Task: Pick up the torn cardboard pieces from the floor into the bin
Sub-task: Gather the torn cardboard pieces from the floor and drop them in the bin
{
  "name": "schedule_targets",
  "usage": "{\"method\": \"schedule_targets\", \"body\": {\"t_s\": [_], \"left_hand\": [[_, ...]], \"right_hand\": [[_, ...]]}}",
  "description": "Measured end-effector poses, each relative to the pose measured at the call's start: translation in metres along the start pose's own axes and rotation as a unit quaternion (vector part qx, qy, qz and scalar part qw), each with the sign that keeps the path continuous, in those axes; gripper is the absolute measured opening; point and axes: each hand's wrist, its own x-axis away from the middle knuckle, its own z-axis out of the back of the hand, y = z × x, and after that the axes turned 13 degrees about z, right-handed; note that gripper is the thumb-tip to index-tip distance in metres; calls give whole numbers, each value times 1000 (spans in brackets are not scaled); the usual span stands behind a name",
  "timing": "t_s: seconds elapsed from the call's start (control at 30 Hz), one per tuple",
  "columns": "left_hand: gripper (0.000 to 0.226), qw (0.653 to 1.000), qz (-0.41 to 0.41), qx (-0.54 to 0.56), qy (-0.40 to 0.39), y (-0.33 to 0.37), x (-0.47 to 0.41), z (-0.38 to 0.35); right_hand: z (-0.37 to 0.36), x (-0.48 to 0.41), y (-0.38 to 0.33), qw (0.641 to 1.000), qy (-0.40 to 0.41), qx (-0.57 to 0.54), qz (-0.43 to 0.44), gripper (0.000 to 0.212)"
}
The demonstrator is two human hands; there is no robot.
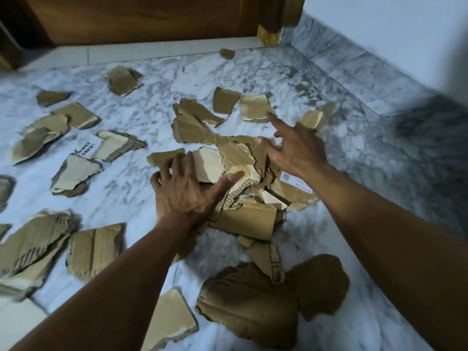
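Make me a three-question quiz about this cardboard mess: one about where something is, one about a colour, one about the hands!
1. Where does the far small scrap lie?
A) near the wooden leg
B) under a hand
C) on the wall

2. What colour is the floor?
A) red
B) white-grey marble
C) green

3. How is the left hand?
A) in a fist
B) holding a bin
C) spread on the cardboard heap

Answers: 1 A, it sits close to the leg's foot, far from both hands. 2 B, grey veins run through white. 3 C, the fingers and thumb are splayed over the pieces.
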Motion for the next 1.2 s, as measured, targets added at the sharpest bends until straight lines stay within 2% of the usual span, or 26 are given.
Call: {"method": "schedule_targets", "body": {"t_s": [0.07,0.1,0.2,0.27,0.4,0.5,0.57,0.63,0.77,0.87,0.97,1.07,1.2], "left_hand": [[120,1000,18,-9,-20,0,-2,-1],[119,999,26,-8,-32,0,-4,-2],[122,999,17,-20,-31,-1,-6,-5],[129,1000,8,-21,-18,1,-5,-5],[124,1000,-5,-27,-4,2,-4,0],[116,999,38,-13,-1,4,4,3],[126,996,82,-11,-28,6,8,1],[131,995,88,-13,-37,4,13,-1],[110,998,65,11,4,-1,24,1],[97,996,81,43,5,-1,35,6],[100,989,117,95,1,2,45,11],[112,967,172,180,-48,2,42,18],[117,924,183,326,-84,-15,48,35]], "right_hand": [[8,-7,15,998,6,40,-39,92],[9,-11,22,996,-23,37,-72,97],[-2,-10,39,968,-159,-91,-173,101],[-13,-2,36,954,-170,-164,-184,99],[-22,5,-3,967,-115,-201,-105,86],[-21,11,-32,963,-88,-237,-99,85],[-21,10,-45,957,-83,-256,-107,91],[-19,7,-54,955,-85,-260,-113,91],[-23,18,-67,946,-45,-300,-115,75],[-29,44,-79,932,12,-332,-141,65],[-35,69,-91,899,72,-397,-168,68],[-34,86,-109,861,121,-465,-169,72],[-18,105,-128,862,151,-455,-163,60]]}}
